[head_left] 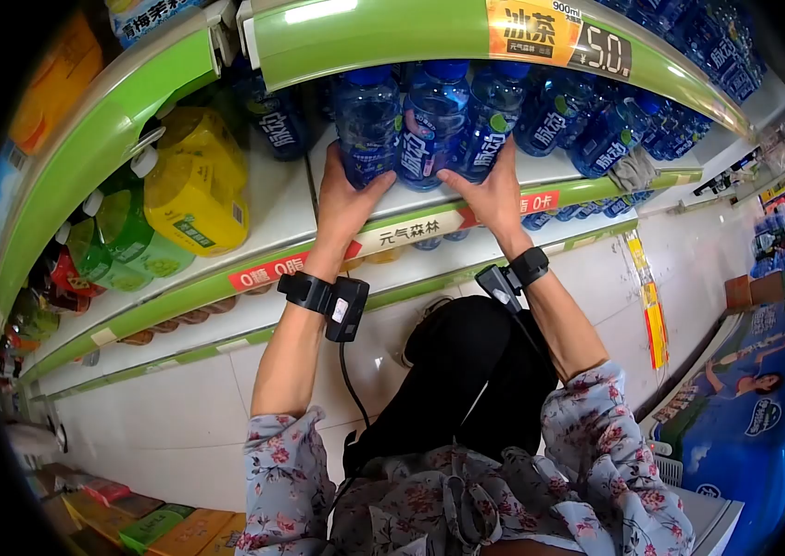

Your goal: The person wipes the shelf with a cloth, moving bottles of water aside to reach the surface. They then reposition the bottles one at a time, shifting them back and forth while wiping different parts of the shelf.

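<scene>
Three blue drink bottles stand side by side on the shelf between my hands. My left hand [344, 206] is curved around the outer side of the left bottle [367, 130], its thumb across the lower front. Around the far side of the right bottle [496, 116] goes my right hand [493, 196], its thumb reaching toward the base of the middle bottle [434, 120]. Most fingers of both hands are hidden behind the bottles. More blue bottles [550, 116] stand to the right, and another blue bottle [274, 120] is farther back on the left.
A green shelf edge with a price tag [559, 37] overhangs the bottles. Yellow jugs [198, 190] and green bottles [124, 236] fill the left side. A grey cloth [633, 171] lies at the right of the shelf. A blue printed display box [735, 398] stands at the right.
</scene>
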`<move>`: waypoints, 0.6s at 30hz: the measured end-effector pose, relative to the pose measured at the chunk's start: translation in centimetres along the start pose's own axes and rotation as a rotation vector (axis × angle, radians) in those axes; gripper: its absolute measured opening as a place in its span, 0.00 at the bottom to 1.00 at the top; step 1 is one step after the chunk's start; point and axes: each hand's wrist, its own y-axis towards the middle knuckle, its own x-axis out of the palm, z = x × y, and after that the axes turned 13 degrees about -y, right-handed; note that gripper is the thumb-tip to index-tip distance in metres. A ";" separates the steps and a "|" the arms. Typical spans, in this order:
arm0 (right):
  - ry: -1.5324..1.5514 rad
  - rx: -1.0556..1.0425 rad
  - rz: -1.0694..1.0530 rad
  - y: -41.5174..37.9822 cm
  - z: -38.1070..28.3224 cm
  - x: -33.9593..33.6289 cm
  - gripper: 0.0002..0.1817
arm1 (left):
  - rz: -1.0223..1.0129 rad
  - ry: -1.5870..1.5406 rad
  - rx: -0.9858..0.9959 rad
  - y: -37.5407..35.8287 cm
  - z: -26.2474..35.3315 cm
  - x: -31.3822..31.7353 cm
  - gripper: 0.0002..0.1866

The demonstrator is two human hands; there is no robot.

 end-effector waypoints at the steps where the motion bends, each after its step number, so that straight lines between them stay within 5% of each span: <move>1: 0.019 -0.001 -0.011 0.1 0.2 0.1 0.66 | -0.021 -0.013 -0.001 0.0 -0.1 0.0 0.37; 8: 0.054 -0.056 0.010 0.3 -0.1 -0.4 0.59 | 0.006 0.133 0.036 -0.5 0.1 0.2 0.36; 9: 0.103 0.077 -0.180 0.2 -0.7 -1.6 0.62 | -0.001 0.189 0.053 -0.8 0.1 0.3 0.37; 11: 0.014 0.149 -0.034 -1.1 0.0 0.3 0.70 | 0.014 0.283 0.104 -0.8 -0.9 0.8 0.40; 14: 0.079 0.102 -0.030 -0.5 0.3 -0.8 0.66 | 0.038 0.386 0.081 0.8 -5.5 -0.5 0.46; 15: 0.019 0.003 0.096 -0.7 0.6 -0.1 0.65 | -0.018 0.290 0.115 0.9 -5.4 -0.9 0.43; 18: 0.033 0.087 0.031 -1.5 -0.6 -1.8 0.66 | -0.046 0.126 0.122 0.0 -4.6 -0.5 0.40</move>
